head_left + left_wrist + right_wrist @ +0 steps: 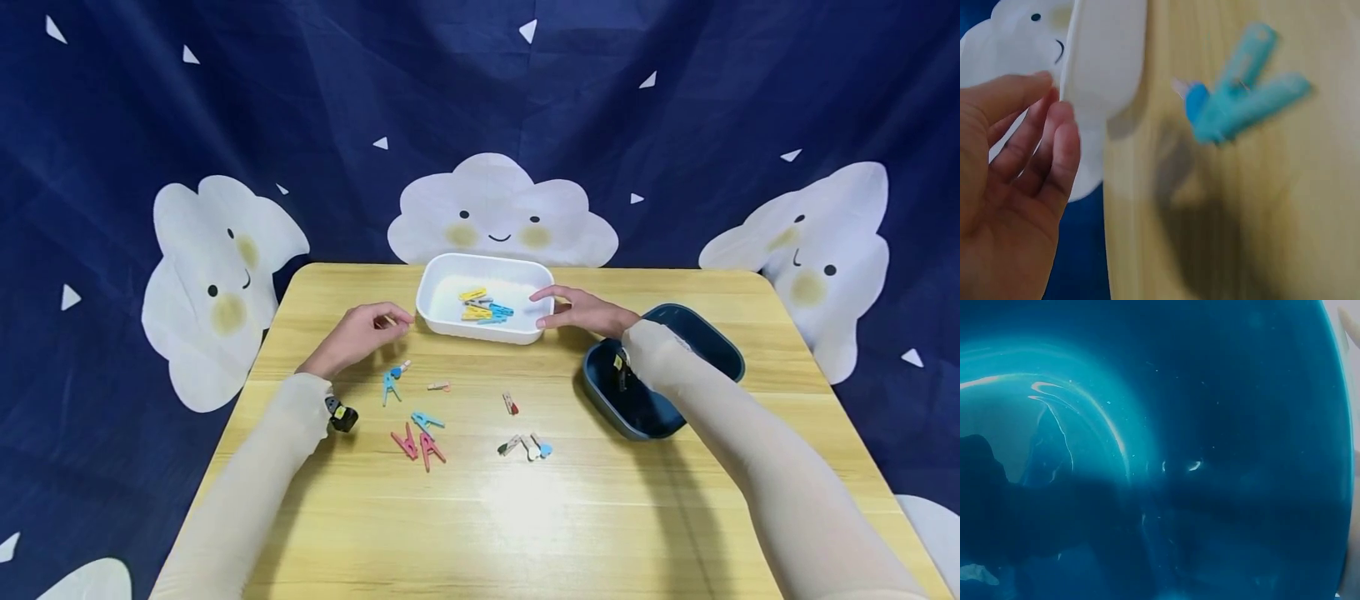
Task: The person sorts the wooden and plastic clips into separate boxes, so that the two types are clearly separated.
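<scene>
A white bin (480,332) stands at the back of the table with several yellow and blue clothespins (483,310) on its floor. My left hand (362,333) is just off its left end, fingers loosely bent with nothing between them. In the left wrist view, those fingertips are right by the rim of the bin (1107,56). At the opposite end, my right hand (588,312) has its fingers spread over the rim, with the thumb lower at the near corner. Below the left hand lies a light blue clothespin (391,386) beside a small blue-heart clip (400,370).
Pink clothespins (429,451) and another light blue clothespin (427,421) lie front left. Several small wooden clips, including one with a red heart (512,405), are scattered mid-table. Under the right forearm stands a dark blue bin (637,429), whose glossy inside wall (1222,425) fills the right wrist view.
</scene>
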`<state>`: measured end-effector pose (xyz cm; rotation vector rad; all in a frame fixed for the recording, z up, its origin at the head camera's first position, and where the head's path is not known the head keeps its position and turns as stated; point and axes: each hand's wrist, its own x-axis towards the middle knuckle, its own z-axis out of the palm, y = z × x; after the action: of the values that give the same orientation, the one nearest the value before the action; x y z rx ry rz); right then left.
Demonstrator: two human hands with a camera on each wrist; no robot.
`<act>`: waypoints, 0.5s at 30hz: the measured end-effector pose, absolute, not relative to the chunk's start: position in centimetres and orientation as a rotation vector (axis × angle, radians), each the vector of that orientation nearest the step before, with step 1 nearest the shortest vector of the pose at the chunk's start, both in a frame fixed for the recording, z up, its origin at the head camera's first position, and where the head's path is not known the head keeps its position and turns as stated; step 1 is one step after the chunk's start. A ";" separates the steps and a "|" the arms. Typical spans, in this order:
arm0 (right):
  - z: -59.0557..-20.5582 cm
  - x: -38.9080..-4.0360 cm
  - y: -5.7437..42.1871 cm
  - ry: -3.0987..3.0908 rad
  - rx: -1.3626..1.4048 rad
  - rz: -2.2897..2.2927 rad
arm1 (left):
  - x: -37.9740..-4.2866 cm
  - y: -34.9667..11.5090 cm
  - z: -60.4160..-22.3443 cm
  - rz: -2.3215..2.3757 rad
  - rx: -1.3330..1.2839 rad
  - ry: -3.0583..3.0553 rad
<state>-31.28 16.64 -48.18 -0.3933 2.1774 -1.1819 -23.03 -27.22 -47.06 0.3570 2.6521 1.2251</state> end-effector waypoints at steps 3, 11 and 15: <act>-48.3 -31.3 16.7 2.176 -0.390 -1.180 | -22.3 -28.4 -47.7 1.182 0.364 2.602; -48.3 -31.4 16.6 2.172 -0.384 -1.192 | -20.7 -31.0 -49.3 1.194 0.353 2.478; -48.3 -31.4 16.6 2.176 -0.379 -1.186 | -20.3 -31.9 -50.0 1.166 0.400 2.432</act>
<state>-31.41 16.61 -48.25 -0.3791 2.1759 -1.1856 -20.35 -31.85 -49.95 0.4002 2.4316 1.1657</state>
